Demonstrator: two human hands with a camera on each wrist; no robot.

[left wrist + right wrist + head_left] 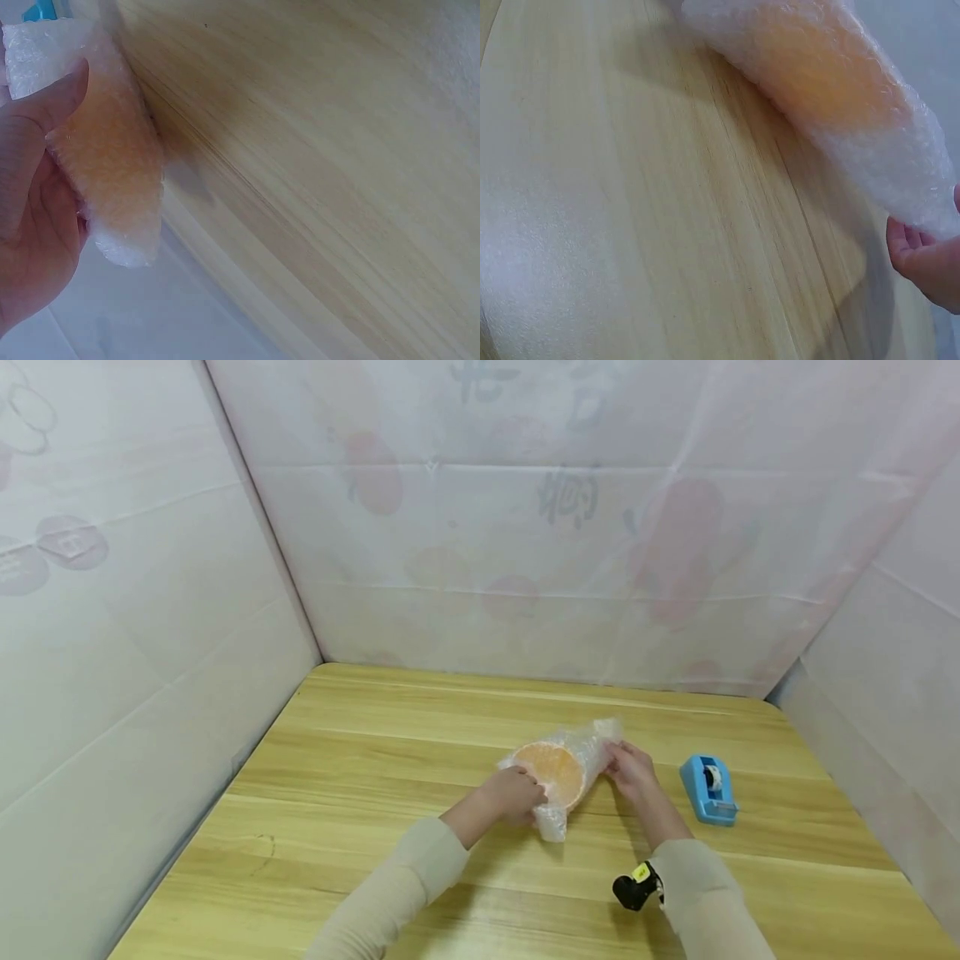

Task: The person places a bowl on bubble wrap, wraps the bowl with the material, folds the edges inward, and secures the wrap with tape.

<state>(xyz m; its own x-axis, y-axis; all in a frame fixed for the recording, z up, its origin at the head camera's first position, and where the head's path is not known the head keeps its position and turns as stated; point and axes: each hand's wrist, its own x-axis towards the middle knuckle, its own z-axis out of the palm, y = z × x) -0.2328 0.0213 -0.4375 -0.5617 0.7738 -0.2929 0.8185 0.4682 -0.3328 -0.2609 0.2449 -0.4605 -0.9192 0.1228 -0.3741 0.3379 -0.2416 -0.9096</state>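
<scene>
A round, flat orange item point(553, 770) that looks like an orange slice lies wrapped in clear bubble wrap point(587, 745) above the table. My left hand point(513, 793) grips the package at its near left side. In the left wrist view its thumb point(69, 91) presses on the bubble wrap, with the orange colour showing through. My right hand point(632, 770) pinches the loose right end of the wrap; in the right wrist view the fingertips point(901, 232) hold that end at the right edge.
A blue tape dispenser point(708, 792) with a roll of tape stands on the wooden table point(360, 760), right of my right hand. A black device with a yellow label point(634, 885) is at the right wrist. Pale printed cloth walls point(480, 527) enclose the back and sides.
</scene>
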